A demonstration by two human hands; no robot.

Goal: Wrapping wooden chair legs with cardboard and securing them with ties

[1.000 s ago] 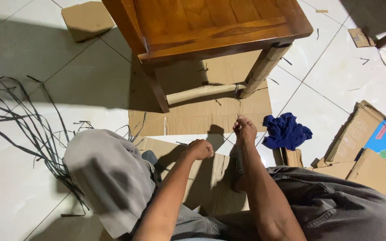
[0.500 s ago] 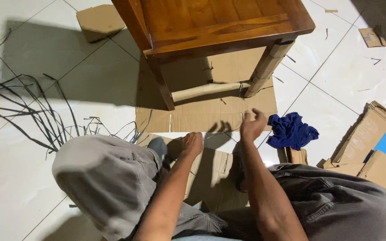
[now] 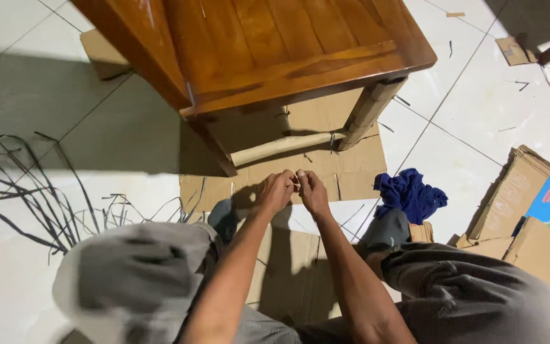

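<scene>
Wooden table (image 3: pixel 275 51) fills the upper centre, its cardboard-wrapped leg (image 3: pixel 367 111) and rail (image 3: pixel 281 145) resting on cardboard (image 3: pixel 351 172). At mid-frame, left hand (image 3: pixel 277 191) and right hand (image 3: pixel 312 191) are pressed together, fingers pinched on a thin strap (image 3: pixel 296 183). It could slip if grip loosens, leaving the wrapping slack.

Wooden table (image 3: pixel 275 51) stands on flattened cardboard (image 3: pixel 351 172), both hands meeting just in front of it; loose strips (image 3: pixel 27 191) left, crumpled cloth (image 3: pixel 408 194) and stacked boxes (image 3: pixel 529 204) right.
</scene>
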